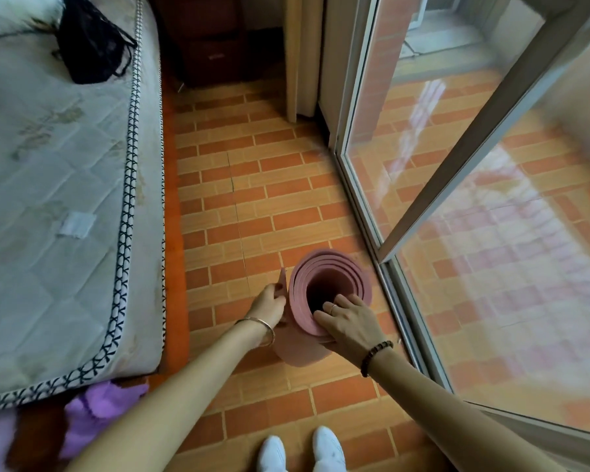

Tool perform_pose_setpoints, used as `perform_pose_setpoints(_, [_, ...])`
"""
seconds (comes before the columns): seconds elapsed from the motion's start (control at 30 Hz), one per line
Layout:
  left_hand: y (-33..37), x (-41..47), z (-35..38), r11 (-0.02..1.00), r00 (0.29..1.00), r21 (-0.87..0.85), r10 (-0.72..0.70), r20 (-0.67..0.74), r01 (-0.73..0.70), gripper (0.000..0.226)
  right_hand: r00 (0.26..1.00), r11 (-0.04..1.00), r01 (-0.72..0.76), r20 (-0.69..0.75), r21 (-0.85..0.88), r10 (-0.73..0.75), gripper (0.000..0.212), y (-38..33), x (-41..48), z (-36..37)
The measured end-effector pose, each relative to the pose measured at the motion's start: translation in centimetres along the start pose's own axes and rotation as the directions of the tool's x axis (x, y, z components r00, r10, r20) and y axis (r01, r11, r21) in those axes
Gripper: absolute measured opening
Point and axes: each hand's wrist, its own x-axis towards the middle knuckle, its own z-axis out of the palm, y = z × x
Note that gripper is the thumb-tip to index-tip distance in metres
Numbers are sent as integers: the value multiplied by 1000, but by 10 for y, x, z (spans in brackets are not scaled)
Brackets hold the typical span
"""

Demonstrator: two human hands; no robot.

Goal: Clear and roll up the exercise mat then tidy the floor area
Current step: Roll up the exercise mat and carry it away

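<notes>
The pink exercise mat [300, 294] is rolled up and stands on end on the tiled floor, its open spiral top facing me. My left hand [269, 306] grips the roll's left side at the loose outer flap. My right hand [346, 321] rests on the near rim, fingers hooked over the edge into the hollow core. The lower part of the roll is hidden behind my hands and wrists.
A mattress [55, 185] fills the left side, with a black bag [89, 42] on it and purple cloth [96, 413] at its near corner. A sliding glass door [457, 206] runs along the right. A dark wooden cabinet [215, 39] stands at the back. My white shoes [300, 451] are at the bottom.
</notes>
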Motion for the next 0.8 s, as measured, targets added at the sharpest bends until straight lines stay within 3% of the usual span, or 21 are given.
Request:
perform_pose_setpoints(0.07, [10,-27,-8,970,996,-236,-51,69,66,26,1000,1000,16,-16,10,-15,22,-12,-8,-15])
perform_pose_setpoints(0.1, [14,-38,-11,970,995,-231,-53,89,72,34,999,1000,23,-34,14,-23,22,-16,-12,-20])
perform_pose_setpoints(0.17, [15,-60,-12,997,996,-39,-64,64,67,59,996,998,58,-62,9,-58,18,-29,-21,-30])
perform_pose_setpoints(0.27, [9,-89,-9,968,989,220,-96,-111,119,89,984,987,161,-83,10,-160,13,-54,-34,-41])
perform_pose_setpoints(0.37, [-11,-105,-6,889,971,440,-20,-237,126,63,976,978,210,-55,4,-210,16,-74,-41,-47])
perform_pose_setpoints(0.5, [-28,-123,-12,897,955,424,7,-296,125,48,981,978,181,54,107,-187,47,-88,-47,-61])
perform_pose_setpoints(0.63, [-48,-146,-11,908,949,410,45,-312,92,44,999,934,0,-36,358,14,61,-98,-55,-89])
perform_pose_setpoints(0.7, [-57,-162,-9,913,944,406,93,-315,46,46,993,921,-89,-39,380,112,65,-98,-53,-97])
perform_pose_setpoints(0.8, [-72,-187,-11,899,932,438,157,-327,2,51,967,889,-251,149,383,209,81,-99,-44,-99])
